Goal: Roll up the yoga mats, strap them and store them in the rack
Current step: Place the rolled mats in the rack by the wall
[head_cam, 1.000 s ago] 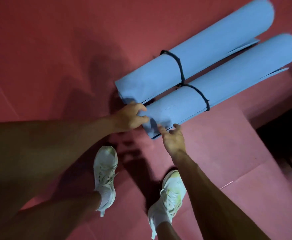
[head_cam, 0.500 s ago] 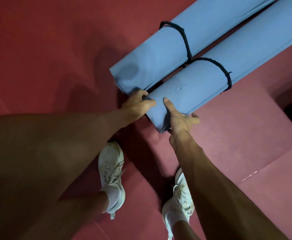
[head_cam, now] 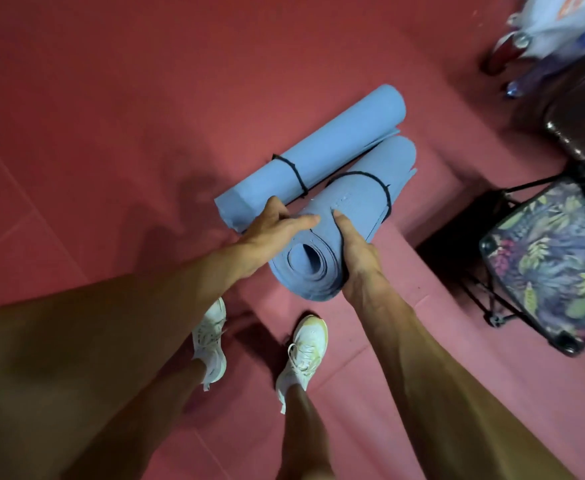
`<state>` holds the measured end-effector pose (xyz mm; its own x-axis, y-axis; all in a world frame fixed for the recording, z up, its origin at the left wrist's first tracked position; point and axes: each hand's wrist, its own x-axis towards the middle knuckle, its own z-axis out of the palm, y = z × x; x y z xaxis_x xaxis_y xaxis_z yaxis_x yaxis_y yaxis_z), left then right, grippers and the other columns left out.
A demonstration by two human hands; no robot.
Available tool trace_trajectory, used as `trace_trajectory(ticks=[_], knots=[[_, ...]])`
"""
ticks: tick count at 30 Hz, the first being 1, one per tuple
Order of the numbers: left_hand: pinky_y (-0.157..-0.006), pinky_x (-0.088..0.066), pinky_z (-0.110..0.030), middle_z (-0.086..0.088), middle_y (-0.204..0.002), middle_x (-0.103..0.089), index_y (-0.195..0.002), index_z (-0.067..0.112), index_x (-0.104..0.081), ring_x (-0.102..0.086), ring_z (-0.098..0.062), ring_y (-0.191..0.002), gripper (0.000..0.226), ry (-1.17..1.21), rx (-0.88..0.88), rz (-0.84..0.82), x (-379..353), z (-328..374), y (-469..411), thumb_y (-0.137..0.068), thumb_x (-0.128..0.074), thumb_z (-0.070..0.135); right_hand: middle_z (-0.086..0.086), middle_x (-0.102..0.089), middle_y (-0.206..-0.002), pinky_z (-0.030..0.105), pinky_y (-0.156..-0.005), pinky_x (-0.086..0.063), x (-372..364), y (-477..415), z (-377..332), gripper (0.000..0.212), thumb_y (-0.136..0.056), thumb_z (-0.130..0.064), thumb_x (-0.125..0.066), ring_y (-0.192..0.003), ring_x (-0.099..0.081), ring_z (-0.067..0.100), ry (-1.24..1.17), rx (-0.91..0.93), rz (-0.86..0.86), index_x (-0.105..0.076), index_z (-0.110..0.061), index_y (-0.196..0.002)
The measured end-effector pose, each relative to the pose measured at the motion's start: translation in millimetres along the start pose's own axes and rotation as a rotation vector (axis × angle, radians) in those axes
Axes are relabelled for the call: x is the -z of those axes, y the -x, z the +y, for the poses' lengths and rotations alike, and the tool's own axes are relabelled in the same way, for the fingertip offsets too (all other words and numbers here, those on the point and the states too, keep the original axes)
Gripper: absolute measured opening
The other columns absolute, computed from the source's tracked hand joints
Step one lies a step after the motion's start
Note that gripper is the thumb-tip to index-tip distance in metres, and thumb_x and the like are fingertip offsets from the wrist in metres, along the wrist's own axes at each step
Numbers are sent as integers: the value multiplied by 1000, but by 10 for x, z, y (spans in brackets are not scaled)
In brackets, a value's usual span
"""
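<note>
Two rolled blue yoga mats lie side by side on the red floor, each bound by a black strap. The far mat (head_cam: 322, 157) rests flat with its strap (head_cam: 293, 171) near its middle. The near mat (head_cam: 357, 202) is tipped up at my end, so its spiral end (head_cam: 305, 263) faces me; its strap (head_cam: 381, 192) crosses the roll. My left hand (head_cam: 273, 226) grips the near mat's left side, thumb along the top. My right hand (head_cam: 353, 247) grips its right side, thumb on top, fingers hidden underneath.
My two white shoes (head_cam: 211, 341) (head_cam: 303, 355) stand just in front of the mats. A folding stool with a floral seat (head_cam: 554, 265) stands at the right. A dark case (head_cam: 582, 123) and a white bag (head_cam: 558, 22) sit at the top right.
Both hands have closed round the near mat and raised its near end off the floor, so the spiral end now faces me. The view has pulled back, and the stool has come into sight.
</note>
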<state>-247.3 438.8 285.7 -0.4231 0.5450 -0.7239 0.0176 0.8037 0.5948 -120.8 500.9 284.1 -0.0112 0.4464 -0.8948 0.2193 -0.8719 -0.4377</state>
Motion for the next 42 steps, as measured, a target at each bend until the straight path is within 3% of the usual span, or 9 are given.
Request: trace_trajectory(ticks=[3, 7, 10, 15, 19, 23, 29, 35, 42], knots=[[-60, -32, -28, 7, -76, -41, -84, 22, -40, -41, -10, -68, 42, -21, -23, -60, 71, 388, 421, -79, -67, 53, -2, -70, -94, 23, -56, -48, 216, 415, -222, 46, -80, -51, -70, -80, -67, 13, 70, 33, -30, -62, -17, -110], [-81, -39, -31, 7, -107, -51, -115, 28, -45, -49, -15, -101, 48, -8, -38, -30, 286, 785, 882, -80, -63, 55, -3, -73, -86, 26, -64, -52, 278, 918, -590, 41, -87, -58, -52, -73, -67, 12, 146, 44, -119, -66, -21, -101], [-83, -43, -36, 5, -109, -56, -114, 28, -49, -55, -21, -107, 58, 31, -32, -31, 536, 957, 1216, -68, -61, 61, -4, -71, -65, 21, -49, -53, 243, 1286, -777, 42, -95, -53, -42, -54, -67, 10, 158, 36, -225, -67, -21, -87], [-91, -51, -42, 5, -115, -60, -116, 28, -54, -59, -17, -107, 73, 145, 10, 60, 1093, 835, 1966, -53, -65, 64, -7, -69, -107, 26, -63, -47, -64, 2101, -753, 51, -90, -67, -42, -90, -65, 8, 394, 194, -262, -60, -29, -119], [-62, -53, -22, 3, -99, -59, -116, 14, -53, -57, -6, -75, 38, 349, 24, 121, 1609, 643, 2623, -84, -68, 27, -15, -59, -122, 32, -91, -46, -339, 2751, -421, 56, -84, -63, -58, -113, -56, 8, 494, 381, -448, -43, -38, -132], [-54, -40, -19, -2, -101, -54, -122, 9, -51, -53, -9, -75, 48, 379, 9, 295, 2163, 204, 3268, -82, -69, 29, -9, -48, -138, 31, -104, -43, -668, 3328, 139, 115, -53, -53, -88, -125, -48, 5, 694, 602, -682, -21, -35, -145], [-65, -39, -30, 3, -86, -52, -95, 20, -51, -49, -13, -75, 16, 483, -2, 581, 2720, -810, 4569, -92, -56, 35, -5, -19, -157, 42, -114, -32, -1032, 4189, 1105, 158, -36, -49, -95, -144, -25, 12, 1119, 974, -914, 12, -35, -151], [-72, -43, -34, 1, -95, -57, -97, 22, -56, -53, -18, -82, 14, 609, -103, 825, 3035, -1724, 6137, -95, -48, 33, -21, -49, -122, 35, -81, -51, -1308, 5601, 1934, 100, -48, -54, -87, -112, -52, 5, 1116, 1482, -900, -36, -39, -133], [-67, -44, -12, 8, -107, -62, -113, 19, -64, -57, 2, -84, 30, 799, -291, 1247, 3160, -2715, 7970, -97, -39, 19, -14, -54, -115, 39, -90, -43, -1597, 7237, 3050, 102, -35, -74, -66, -113, -49, 18, 1045, 1742, -1035, -44, -32, -126]])
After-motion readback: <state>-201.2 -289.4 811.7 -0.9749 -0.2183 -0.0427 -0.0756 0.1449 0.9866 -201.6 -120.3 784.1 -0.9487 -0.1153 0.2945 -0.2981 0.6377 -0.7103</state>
